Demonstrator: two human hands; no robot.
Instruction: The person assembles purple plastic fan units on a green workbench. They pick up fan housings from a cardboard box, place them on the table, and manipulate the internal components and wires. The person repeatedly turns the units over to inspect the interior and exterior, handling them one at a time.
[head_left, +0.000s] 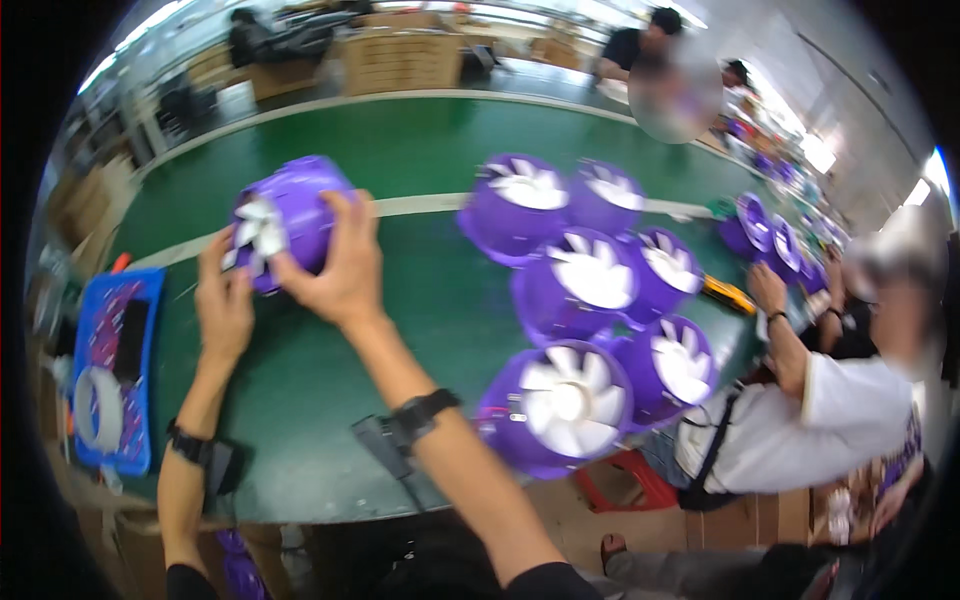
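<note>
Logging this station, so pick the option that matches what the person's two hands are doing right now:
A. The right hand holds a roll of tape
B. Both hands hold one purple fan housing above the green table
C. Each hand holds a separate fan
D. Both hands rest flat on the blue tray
B: the left hand and right hand both grip the same purple fan housing over the green table.

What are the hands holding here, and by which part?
Both hold one purple fan housing: right hand wraps its round side, left hand is at the white-bladed face.
</note>
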